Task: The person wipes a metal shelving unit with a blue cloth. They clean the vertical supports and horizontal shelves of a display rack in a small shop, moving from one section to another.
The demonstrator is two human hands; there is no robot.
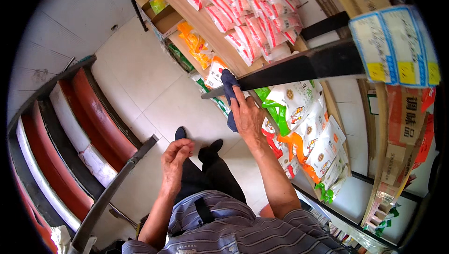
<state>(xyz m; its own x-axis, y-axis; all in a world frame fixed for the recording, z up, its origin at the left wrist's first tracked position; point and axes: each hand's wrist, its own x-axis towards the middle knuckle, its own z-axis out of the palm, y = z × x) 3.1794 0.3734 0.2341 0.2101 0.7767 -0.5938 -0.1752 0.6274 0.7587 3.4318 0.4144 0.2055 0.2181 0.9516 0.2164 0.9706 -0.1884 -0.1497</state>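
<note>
My right hand (247,113) presses a dark blue cloth (229,83) around the black metal post (280,71) of a shelving rack. The cloth hangs down beside the fingers, and the palm side is hidden. White printed bags with green and orange edges (298,104) lie on a shelf just right of that hand. Low in front of my body, my left hand (178,150) hovers with its fingers curled towards the thumb; nothing shows in it.
Clear bags with red stripes (245,18) fill a wooden shelf. Yellow bags (196,45) and an open cardboard box (163,15) sit lower. Price cards (393,46) hang at right, near cartons (403,120). A rack with curved-looking red and white shelves (94,110) stands left.
</note>
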